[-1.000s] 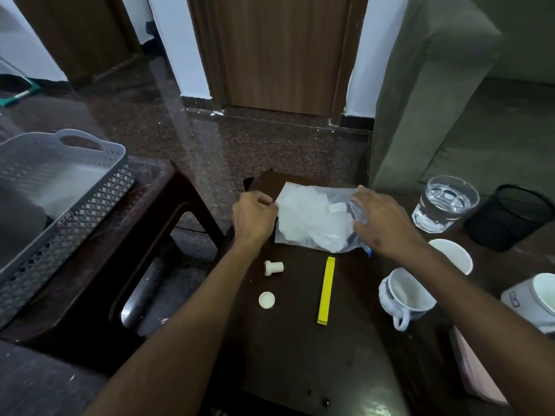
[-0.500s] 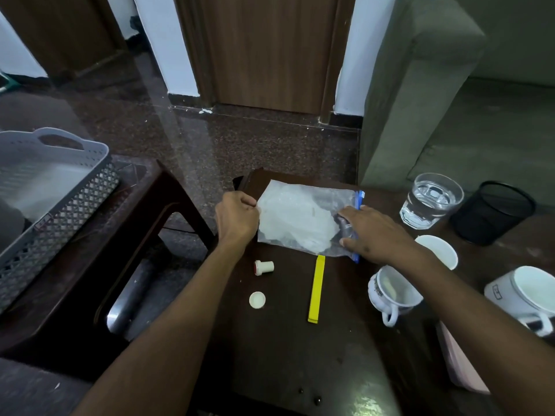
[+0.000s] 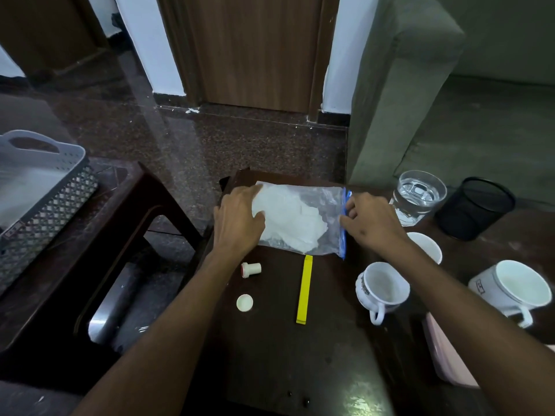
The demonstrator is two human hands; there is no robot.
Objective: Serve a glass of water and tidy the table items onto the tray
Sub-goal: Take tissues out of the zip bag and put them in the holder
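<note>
A clear zip bag (image 3: pixel 303 219) with white contents lies flat at the far end of the dark table (image 3: pixel 285 355). My left hand (image 3: pixel 238 219) presses on its left end. My right hand (image 3: pixel 371 223) pinches the blue zip strip on its right edge. A glass of water (image 3: pixel 417 196) stands to the right of the bag. Nearer me lie a yellow strip (image 3: pixel 304 289), a small white stopper (image 3: pixel 250 269) and a white cap (image 3: pixel 244 302). A grey perforated tray (image 3: pixel 45 199) sits on the side table at far left.
Two white mugs (image 3: pixel 381 291) (image 3: pixel 516 291) and a white bowl (image 3: pixel 426 244) stand on the right. A black mesh bin (image 3: pixel 474 207) is beyond them. A pink box (image 3: pixel 447 361) sits under my right forearm. A grey sofa (image 3: pixel 405 85) rises behind the table.
My right hand slid from the top of the bag to its right edge and now pinches the blue zip strip. My left hand moved further onto the bag's left end.
</note>
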